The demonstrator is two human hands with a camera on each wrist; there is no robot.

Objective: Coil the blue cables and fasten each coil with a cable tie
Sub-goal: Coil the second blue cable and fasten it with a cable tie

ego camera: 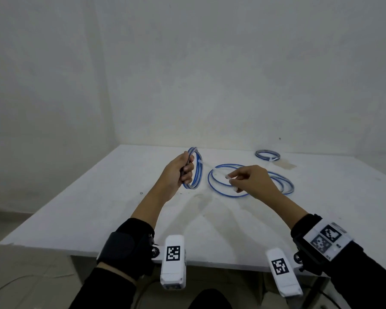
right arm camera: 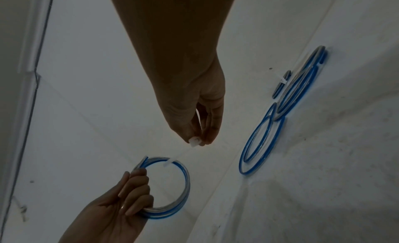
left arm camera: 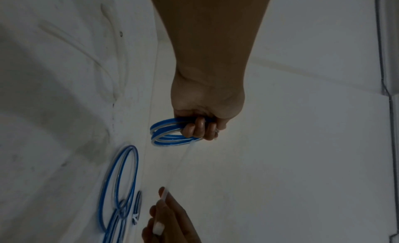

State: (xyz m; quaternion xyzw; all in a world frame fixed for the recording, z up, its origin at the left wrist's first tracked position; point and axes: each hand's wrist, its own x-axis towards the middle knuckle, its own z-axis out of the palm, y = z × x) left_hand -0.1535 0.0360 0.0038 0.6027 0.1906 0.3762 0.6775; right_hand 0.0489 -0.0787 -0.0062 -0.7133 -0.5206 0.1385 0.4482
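Observation:
My left hand (ego camera: 181,170) grips a small coil of blue cable (ego camera: 197,169) and holds it upright above the white table (ego camera: 98,208). A thin white cable tie (ego camera: 212,167) is wrapped round the coil's right side, and its tail runs to my right hand (ego camera: 243,178), which pinches it between thumb and fingers. In the left wrist view the fingers curl round the coil (left arm camera: 170,132). The right wrist view shows the tie's head (right arm camera: 168,162) on the coil (right arm camera: 183,183) and the pinched tail (right arm camera: 195,141). A loose blue cable (ego camera: 232,181) lies in wide loops on the table behind my right hand.
A tied blue coil (ego camera: 267,155) lies at the table's far right, beside a pale flat patch (ego camera: 286,163). Loose loops (right arm camera: 263,141) spread on the table's right half. White walls close the back and left. The near table edge runs below my forearms.

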